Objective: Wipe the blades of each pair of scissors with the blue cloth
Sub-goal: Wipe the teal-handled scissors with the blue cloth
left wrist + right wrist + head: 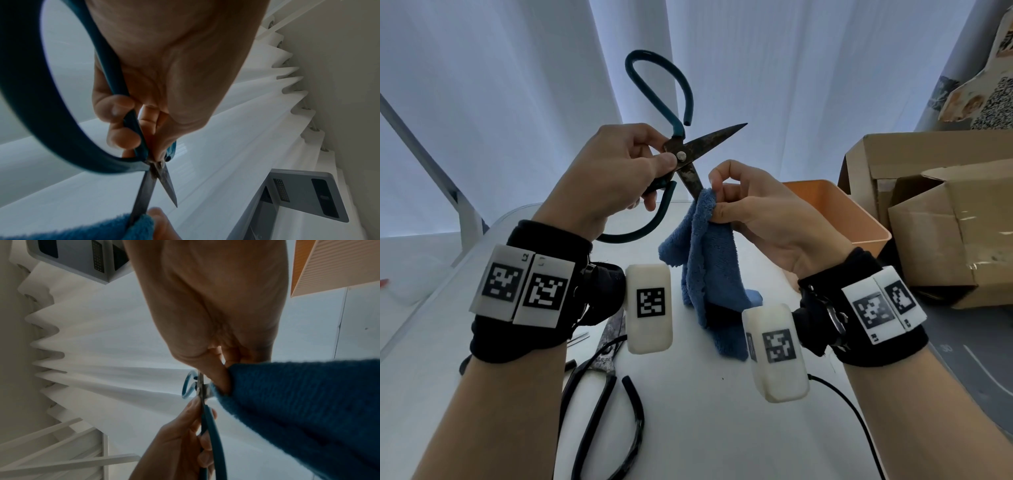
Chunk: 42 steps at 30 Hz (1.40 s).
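My left hand [626,168] grips a pair of teal-handled scissors [685,150] near the pivot, held up above the table with the dark, stained blades spread apart. One blade points right; the other points down into the blue cloth [709,260]. My right hand [726,202] pinches the cloth around that lower blade's tip, and the rest of the cloth hangs down. In the left wrist view the scissors [156,183] meet the cloth [115,227] at the bottom. In the right wrist view the cloth [308,410] fills the right side beside the scissors [200,386].
A second pair of scissors with black handles [602,383] lies on the white table [722,428] below my left wrist. An orange bin [835,212] stands behind my right hand, with cardboard boxes [935,222] to its right. White curtains hang behind.
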### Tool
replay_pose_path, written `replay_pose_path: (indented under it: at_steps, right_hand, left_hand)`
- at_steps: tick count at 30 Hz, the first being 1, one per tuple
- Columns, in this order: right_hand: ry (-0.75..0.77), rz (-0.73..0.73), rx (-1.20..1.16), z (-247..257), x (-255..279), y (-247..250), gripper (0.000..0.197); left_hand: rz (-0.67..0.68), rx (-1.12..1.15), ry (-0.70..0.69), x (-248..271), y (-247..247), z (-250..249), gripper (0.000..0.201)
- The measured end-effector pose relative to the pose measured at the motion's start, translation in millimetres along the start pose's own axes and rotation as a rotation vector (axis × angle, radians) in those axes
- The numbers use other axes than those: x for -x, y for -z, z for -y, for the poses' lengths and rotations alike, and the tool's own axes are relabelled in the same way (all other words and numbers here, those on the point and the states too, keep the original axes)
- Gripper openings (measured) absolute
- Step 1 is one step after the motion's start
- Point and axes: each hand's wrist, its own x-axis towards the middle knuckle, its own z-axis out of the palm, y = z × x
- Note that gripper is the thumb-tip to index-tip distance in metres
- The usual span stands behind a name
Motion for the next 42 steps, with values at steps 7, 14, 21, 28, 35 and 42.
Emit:
replay_pose_path:
  at_steps: [7,14,21,28,35,42]
  right_hand:
    - [-0.011,-0.052,-0.001,-2,-1,-3,0.027]
    - [-0.001,0.03,-0.005,-2,0,1,0.035]
    - [-0.023,-0.011,0.02,-4,-2,-3,0.026]
    - [-0.007,0.02,0.032,-1,2,1,0.035]
    - [-0.075,-0.087,0.131,-1,-2,0,0.026]
    - [-0.075,-0.371,0.158,-5,-4,11,0.036]
  left_hand:
    - [-0.018,0.015,0.001,-1,3,1,0.007]
    - [-0.043,0.009,0.009,-1,4,1,0.008]
    - [-0.06,0.019,0.024,-1,7,2,0.008]
    - [-0.061,0.007,0.023,-2,5,2,0.006]
    - [-0.098,-0.012,0.014,-2,7,3,0.01]
    - [-0.163,-0.071,0.011,-4,7,8,0.006]
